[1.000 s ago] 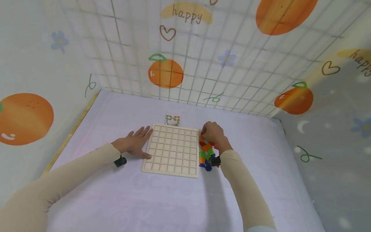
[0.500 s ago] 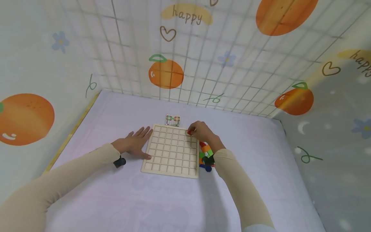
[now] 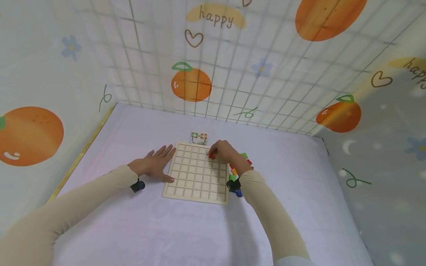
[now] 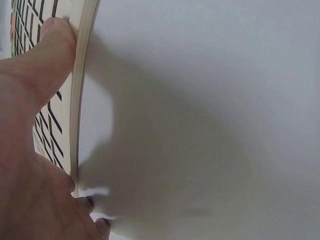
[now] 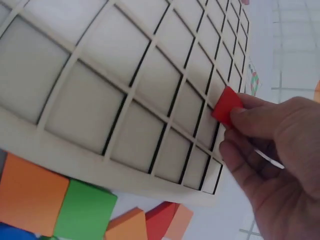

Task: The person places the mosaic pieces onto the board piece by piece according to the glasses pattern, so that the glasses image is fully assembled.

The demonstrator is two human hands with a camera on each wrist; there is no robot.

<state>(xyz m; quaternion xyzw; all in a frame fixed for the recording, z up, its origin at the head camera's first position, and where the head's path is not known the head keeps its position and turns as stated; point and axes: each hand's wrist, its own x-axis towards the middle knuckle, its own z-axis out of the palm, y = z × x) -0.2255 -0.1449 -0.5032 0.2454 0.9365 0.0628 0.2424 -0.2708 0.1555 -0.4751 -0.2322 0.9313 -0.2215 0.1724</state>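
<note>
A pale wooden board [image 3: 195, 200] divided into square cells lies flat on the table. My left hand [image 3: 154, 163] rests spread at its left edge; in the left wrist view the thumb [image 4: 57, 42] lies on the board's border. Over the board's upper right part, my right hand [image 3: 222, 151] pinches a small red block [image 5: 227, 106] between thumb and fingers. In the right wrist view that block overlaps the cells near the far right corner. Part of the board's right side is hidden under the right hand and forearm.
Several coloured blocks lie right of the board, among them an orange block [image 5: 32, 195] and a green block [image 5: 85, 207]; the right forearm covers some. A small card [image 3: 199, 137] with a coloured pattern lies behind the board. Printed cloth walls [image 3: 146, 74] enclose the table.
My right hand has moved left from the pile of blocks to over the board's upper right cells, carrying the red block. The left hand has stayed in place.
</note>
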